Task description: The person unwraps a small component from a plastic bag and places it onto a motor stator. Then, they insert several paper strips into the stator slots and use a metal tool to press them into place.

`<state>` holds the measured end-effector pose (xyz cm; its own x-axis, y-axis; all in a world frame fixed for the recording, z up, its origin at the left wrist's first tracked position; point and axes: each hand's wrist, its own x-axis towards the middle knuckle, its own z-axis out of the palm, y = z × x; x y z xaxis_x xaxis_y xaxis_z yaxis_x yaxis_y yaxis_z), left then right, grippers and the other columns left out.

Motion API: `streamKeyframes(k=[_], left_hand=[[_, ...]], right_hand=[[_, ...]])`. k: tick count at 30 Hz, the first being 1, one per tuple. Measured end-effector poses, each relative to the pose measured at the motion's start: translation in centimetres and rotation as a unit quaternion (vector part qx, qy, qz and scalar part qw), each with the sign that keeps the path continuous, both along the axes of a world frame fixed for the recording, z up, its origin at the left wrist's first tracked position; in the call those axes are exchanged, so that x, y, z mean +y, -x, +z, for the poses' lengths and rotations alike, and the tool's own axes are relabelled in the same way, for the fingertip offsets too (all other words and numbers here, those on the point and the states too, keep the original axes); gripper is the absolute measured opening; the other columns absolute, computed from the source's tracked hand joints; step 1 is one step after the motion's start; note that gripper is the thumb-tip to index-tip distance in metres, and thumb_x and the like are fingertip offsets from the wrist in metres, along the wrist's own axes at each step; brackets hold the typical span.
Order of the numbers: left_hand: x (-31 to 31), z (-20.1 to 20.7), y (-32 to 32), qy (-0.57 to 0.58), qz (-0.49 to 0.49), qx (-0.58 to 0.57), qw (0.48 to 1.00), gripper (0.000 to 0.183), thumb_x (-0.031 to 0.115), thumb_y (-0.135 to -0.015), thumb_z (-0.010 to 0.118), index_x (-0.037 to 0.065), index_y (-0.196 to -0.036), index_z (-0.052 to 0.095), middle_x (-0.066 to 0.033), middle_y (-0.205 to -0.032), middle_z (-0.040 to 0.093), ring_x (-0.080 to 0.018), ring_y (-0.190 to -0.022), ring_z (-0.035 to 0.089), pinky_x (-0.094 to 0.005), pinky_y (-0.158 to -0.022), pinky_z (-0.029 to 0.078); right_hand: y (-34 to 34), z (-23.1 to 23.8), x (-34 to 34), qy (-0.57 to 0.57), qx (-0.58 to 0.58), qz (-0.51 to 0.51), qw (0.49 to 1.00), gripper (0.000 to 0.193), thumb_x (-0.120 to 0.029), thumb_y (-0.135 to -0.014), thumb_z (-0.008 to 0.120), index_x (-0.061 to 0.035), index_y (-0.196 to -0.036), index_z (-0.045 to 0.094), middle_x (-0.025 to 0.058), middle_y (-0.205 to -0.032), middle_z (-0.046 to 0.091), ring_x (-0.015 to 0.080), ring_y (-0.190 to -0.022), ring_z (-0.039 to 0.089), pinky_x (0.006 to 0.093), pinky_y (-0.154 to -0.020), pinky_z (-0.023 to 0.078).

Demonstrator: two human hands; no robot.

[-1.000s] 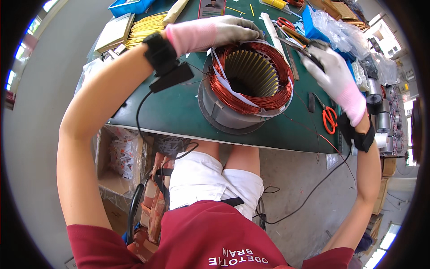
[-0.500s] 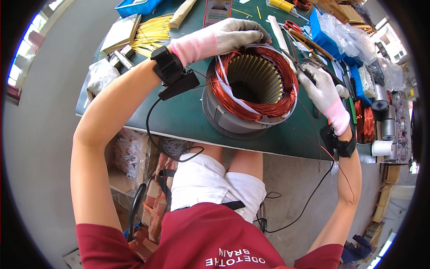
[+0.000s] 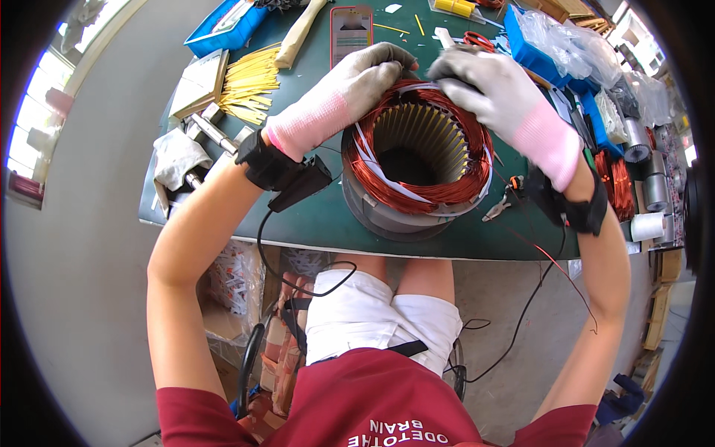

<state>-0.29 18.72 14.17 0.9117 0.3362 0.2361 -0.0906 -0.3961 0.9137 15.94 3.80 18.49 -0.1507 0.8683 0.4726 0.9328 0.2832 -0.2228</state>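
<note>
A motor stator [image 3: 363, 207] stands upright on the green table in front of me, a thick ring of red-brown copper windings [image 3: 402, 195] around its open top. White strips and cord run over the coils, and yellow slot liners line the bore. My left hand [image 3: 370, 78], gloved in grey and pink, has its fingers curled together at the far rim. My right hand [image 3: 488, 89], gloved alike and slightly blurred, curls its fingers at the same rim, just right of the left. Whatever is between either hand's fingers is hidden. A small metal hand tool [image 3: 497, 208] lies right of the stator.
Yellow strips [image 3: 249, 86], a wooden-handled tool [image 3: 302, 33] and a blue tray [image 3: 223, 30] are at the far left. Beyond the stator lies a red-edged phone-shaped object [image 3: 351, 33]. Red-handled scissors [image 3: 479, 41] and blue bins [image 3: 532, 48] with plastic bags sit at the far right.
My right hand has moved left and away from me, from the tools at the right to the far rim. My left hand has shifted slightly and its fingers are more curled.
</note>
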Motion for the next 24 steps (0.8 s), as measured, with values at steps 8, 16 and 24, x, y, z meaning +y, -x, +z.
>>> streamKeyframes(k=[8, 16, 24], left_hand=[[-0.9, 0.6, -0.3, 0.005, -0.007, 0.021, 1.000, 0.027, 0.015, -0.095, 0.040, 0.000, -0.114, 0.053, -0.0068, -0.105, 0.059, -0.0123, -0.098, 0.055, -0.0251, -0.091, 0.044], [-0.2, -0.3, -0.4, 0.054, -0.042, -0.001, 0.998, 0.026, 0.016, -0.097, 0.039, 0.002, -0.113, 0.054, -0.0071, -0.107, 0.059, -0.0128, -0.099, 0.056, -0.0244, -0.092, 0.044], [-0.3, -0.1, -0.2, 0.076, -0.046, 0.004, 0.996, 0.025, 0.017, -0.097, 0.041, 0.002, -0.112, 0.055, -0.0063, -0.107, 0.059, -0.0127, -0.100, 0.056, -0.0248, -0.091, 0.045]], right_hand=[[-0.6, 2.3, 2.6, 0.198, -0.132, -0.017, 0.971, 0.012, -0.012, -0.086, 0.055, -0.0023, -0.093, 0.056, 0.0182, -0.080, 0.060, 0.0327, -0.077, 0.062, 0.0386, -0.069, 0.050], [1.1, 2.4, 2.2, 0.204, -0.181, -0.079, 0.959, 0.008, -0.004, -0.085, 0.052, -0.0029, -0.092, 0.054, 0.0170, -0.075, 0.058, 0.0289, -0.063, 0.062, 0.0349, -0.058, 0.052], [-0.5, 1.5, 0.4, 0.215, 0.055, -0.066, 0.973, 0.007, -0.006, -0.089, 0.050, 0.0004, -0.089, 0.053, 0.0065, -0.061, 0.054, 0.0110, -0.045, 0.052, 0.0252, -0.041, 0.045]])
